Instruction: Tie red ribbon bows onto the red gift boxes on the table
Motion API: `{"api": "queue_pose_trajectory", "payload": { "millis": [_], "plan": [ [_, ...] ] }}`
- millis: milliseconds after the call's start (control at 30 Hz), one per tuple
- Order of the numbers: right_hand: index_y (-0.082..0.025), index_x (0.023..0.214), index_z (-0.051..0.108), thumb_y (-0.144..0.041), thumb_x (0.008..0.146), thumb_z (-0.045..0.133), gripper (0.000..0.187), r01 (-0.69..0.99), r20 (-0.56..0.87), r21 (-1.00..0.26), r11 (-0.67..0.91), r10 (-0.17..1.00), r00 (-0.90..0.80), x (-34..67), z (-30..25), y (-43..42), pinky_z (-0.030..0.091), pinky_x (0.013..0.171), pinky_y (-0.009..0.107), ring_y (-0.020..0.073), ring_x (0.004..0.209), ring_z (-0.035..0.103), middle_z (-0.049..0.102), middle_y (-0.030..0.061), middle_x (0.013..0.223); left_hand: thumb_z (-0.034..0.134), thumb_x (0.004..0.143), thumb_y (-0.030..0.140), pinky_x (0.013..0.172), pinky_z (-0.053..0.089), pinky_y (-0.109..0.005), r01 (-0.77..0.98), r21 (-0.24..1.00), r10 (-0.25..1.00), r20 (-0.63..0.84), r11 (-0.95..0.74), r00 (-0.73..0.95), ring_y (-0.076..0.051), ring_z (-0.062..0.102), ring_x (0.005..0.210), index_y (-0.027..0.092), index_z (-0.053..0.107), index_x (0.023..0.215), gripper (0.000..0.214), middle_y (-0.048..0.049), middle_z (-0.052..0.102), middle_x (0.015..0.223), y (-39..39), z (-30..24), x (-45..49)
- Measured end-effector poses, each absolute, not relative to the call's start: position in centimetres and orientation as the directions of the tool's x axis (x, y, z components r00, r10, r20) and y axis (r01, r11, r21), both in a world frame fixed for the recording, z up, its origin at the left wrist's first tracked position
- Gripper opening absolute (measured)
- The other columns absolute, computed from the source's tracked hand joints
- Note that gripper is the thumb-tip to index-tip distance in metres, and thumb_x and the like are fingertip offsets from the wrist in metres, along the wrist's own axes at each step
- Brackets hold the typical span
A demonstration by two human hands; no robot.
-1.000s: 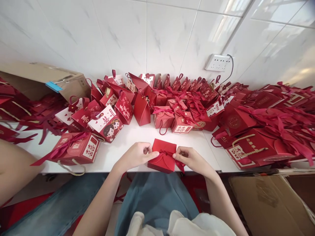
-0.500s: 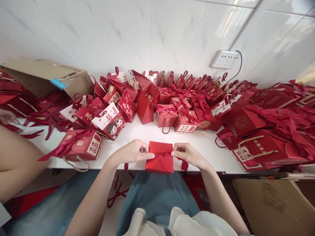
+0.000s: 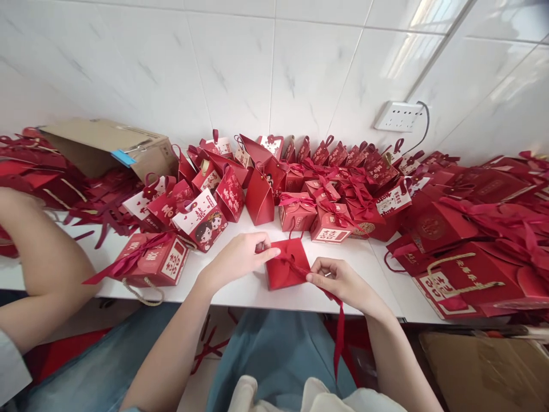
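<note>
A small red gift box [image 3: 281, 277] with overlapping top flaps sits near the table's front edge, turned slightly. A dark red ribbon [image 3: 338, 343] crosses its top, and one end hangs below my right hand. My left hand [image 3: 244, 257] is closed at the box's upper left corner, thumb on the ribbon there. At the lower right corner, my right hand [image 3: 338, 281] pinches the ribbon between thumb and fingers. The knot or loop in the middle of the lid is partly visible. Left of my hands stands a finished-looking red box [image 3: 150, 257] with a bow and rope handle.
Many red gift boxes [image 3: 338, 217] crowd the white table [image 3: 240, 294] along the tiled wall. Larger boxes [image 3: 463, 274] are piled at right. A cardboard carton [image 3: 111, 143] stands back left, near another person's arm [image 3: 47, 257]. A power strip [image 3: 398, 116] is on the wall.
The box has been turned and shifted up from the table edge. My right hand has moved right and down with the ribbon, whose end now hangs lower. The view has tilted slightly.
</note>
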State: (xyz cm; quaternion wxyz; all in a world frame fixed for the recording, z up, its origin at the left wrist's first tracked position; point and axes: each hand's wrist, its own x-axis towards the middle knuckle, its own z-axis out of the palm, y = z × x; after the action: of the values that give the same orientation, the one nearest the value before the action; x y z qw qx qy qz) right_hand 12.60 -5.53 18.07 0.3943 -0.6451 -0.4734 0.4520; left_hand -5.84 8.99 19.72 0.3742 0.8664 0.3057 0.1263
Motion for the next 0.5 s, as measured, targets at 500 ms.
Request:
{"api": "queue_pose_trajectory", "payload": {
  "millis": [500],
  "plan": [
    [-0.02,0.069,0.046,-0.06,0.08,0.055,0.042,0.14,-0.331,-0.923,-0.358,0.926,0.182,10.2,15.9,-8.5,0.032,0.043,0.022,0.0073,0.039,0.042,0.044,-0.0079,0.05,0.057,0.082,0.044,0.073,0.046,-0.027,0.242,0.889,0.48,-0.029,-0.39,0.877,-0.016,0.058,0.081,0.018,0.047,0.066,0.032,-0.0023,0.062,0.087,11.6,18.0,-3.8]
  ]
}}
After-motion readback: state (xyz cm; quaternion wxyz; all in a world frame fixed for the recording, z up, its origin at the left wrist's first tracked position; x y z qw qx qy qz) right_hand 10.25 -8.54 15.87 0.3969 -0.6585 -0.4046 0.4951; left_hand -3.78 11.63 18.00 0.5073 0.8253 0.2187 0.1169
